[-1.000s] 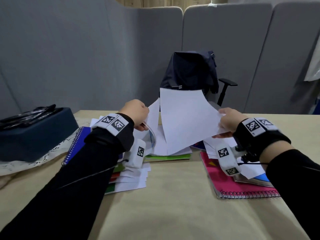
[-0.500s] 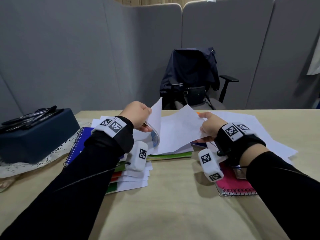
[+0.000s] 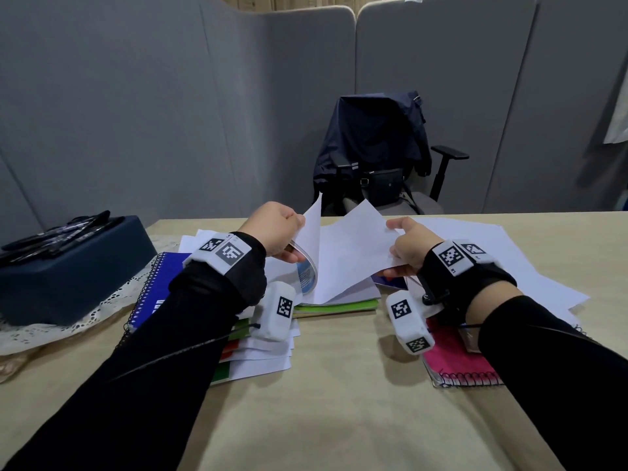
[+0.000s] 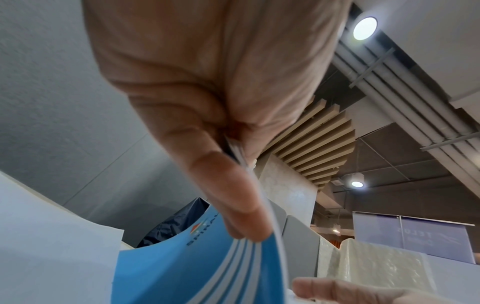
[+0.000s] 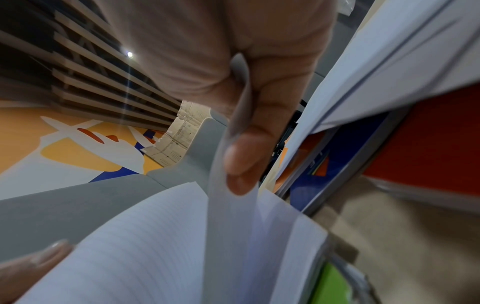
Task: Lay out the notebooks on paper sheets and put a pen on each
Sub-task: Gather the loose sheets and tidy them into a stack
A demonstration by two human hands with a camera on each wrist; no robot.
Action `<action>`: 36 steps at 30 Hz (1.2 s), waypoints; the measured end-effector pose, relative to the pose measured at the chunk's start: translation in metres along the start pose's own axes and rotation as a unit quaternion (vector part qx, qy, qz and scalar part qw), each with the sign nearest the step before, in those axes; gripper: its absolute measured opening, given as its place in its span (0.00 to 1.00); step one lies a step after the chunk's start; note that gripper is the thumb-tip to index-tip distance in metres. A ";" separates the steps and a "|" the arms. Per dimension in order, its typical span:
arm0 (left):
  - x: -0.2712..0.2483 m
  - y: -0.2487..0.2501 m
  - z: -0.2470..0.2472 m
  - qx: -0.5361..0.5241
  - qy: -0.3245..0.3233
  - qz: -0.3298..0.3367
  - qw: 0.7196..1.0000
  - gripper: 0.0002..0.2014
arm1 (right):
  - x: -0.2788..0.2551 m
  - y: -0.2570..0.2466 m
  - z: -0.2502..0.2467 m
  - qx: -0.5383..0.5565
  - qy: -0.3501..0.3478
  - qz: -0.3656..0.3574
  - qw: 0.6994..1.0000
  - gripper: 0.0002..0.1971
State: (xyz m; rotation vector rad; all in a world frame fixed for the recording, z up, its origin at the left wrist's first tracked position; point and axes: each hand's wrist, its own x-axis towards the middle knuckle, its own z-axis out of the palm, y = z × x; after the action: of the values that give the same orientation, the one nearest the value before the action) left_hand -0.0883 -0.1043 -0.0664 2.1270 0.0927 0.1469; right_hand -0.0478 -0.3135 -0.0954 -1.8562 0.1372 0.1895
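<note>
My left hand (image 3: pixel 278 232) grips the bent-back cover and pages of a light blue notebook (image 3: pixel 307 273); its thumb pinches that cover (image 4: pixel 194 267) in the left wrist view. The notebook lies open on a green notebook (image 3: pixel 336 305). My right hand (image 3: pixel 407 246) pinches the right edge of a white sheet (image 3: pixel 350 253) that rises from the open pages; the thumb (image 5: pixel 244 156) presses on it above lined pages (image 5: pixel 135 246). A blue spiral notebook (image 3: pixel 159 283) lies at the left and a pink one (image 3: pixel 455 362) under my right wrist. Several black pens (image 3: pixel 57 232) rest on a dark box.
The dark box (image 3: pixel 68 277) stands on a lace cloth (image 3: pixel 68 324) at the left. Loose white sheets (image 3: pixel 526 266) spread at the right. More sheets and notebooks (image 3: pixel 261 362) are piled under my left wrist. An office chair with a jacket (image 3: pixel 377 154) stands behind the table.
The large sheet my right hand held up has come down. The right hand has moved left to the open notebook and pinches a sheet there. The left hand keeps its hold.
</note>
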 end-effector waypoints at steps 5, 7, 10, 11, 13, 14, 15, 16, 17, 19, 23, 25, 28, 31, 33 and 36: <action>0.001 -0.001 0.006 -0.004 -0.013 -0.004 1.000 0.14 | 0.002 0.002 0.004 0.003 -0.006 -0.009 1.000 0.29; 0.001 -0.001 0.011 -0.013 -0.024 -0.004 1.000 0.14 | 0.004 0.003 0.005 -0.003 -0.008 -0.009 1.000 0.30; -0.001 0.000 0.018 -0.032 -0.053 -0.018 0.998 0.18 | 0.009 0.006 0.006 -0.018 -0.008 -0.009 1.000 0.30; -0.001 0.000 0.020 -0.030 -0.061 -0.032 0.997 0.22 | 0.010 0.006 0.006 -0.036 -0.008 -0.010 0.999 0.30; -0.001 -0.002 0.024 -0.006 -0.079 -0.068 0.995 0.27 | 0.010 0.007 0.007 -0.092 -0.006 -0.021 0.996 0.29; -0.001 -0.004 0.024 0.015 -0.092 -0.085 0.992 0.27 | 0.011 0.008 0.007 -0.136 -0.003 -0.035 0.990 0.29; -0.002 -0.006 0.025 0.038 -0.105 -0.100 0.989 0.26 | 0.011 0.008 0.008 -0.194 0.004 -0.050 0.980 0.28; -0.003 -0.009 0.025 0.065 -0.116 -0.110 0.985 0.25 | 0.010 0.007 0.008 -0.262 0.012 -0.068 0.963 0.27; -0.004 -0.011 0.024 0.091 -0.124 -0.113 0.982 0.23 | 0.009 0.005 0.009 -0.329 0.021 -0.089 0.940 0.26; -0.005 -0.013 0.022 0.122 -0.131 -0.107 0.978 0.21 | 0.006 -0.003 0.012 -0.425 0.034 -0.122 0.896 0.26; -0.002 -0.012 0.009 0.095 -0.099 -0.083 0.987 0.18 | -0.009 -0.030 0.021 -0.488 0.010 -0.177 0.855 0.25; 0.000 -0.015 -0.005 0.057 -0.053 -0.074 0.994 0.14 | -0.016 -0.041 0.031 -0.519 -0.027 -0.196 0.831 0.21; -0.003 -0.032 -0.029 0.053 0.009 -0.097 0.994 0.09 | -0.023 -0.047 0.053 -0.599 -0.112 -0.211 0.764 0.19; -0.011 -0.054 -0.048 0.127 0.001 -0.181 0.975 0.07 | -0.021 -0.049 0.076 -0.611 -0.192 -0.213 0.738 0.17; -0.015 -0.062 -0.056 0.162 -0.010 -0.219 0.962 0.11 | -0.023 -0.049 0.089 -0.630 -0.211 -0.219 0.715 0.16; -0.016 -0.066 -0.064 0.162 -0.017 -0.224 0.961 0.11 | -0.024 -0.048 0.105 -0.653 -0.199 -0.249 0.687 0.16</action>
State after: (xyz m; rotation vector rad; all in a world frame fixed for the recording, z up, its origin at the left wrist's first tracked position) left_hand -0.1141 -0.0180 -0.0895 2.3713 0.6086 -0.1846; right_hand -0.0686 -0.1994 -0.0755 -3.0994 -1.0933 0.3509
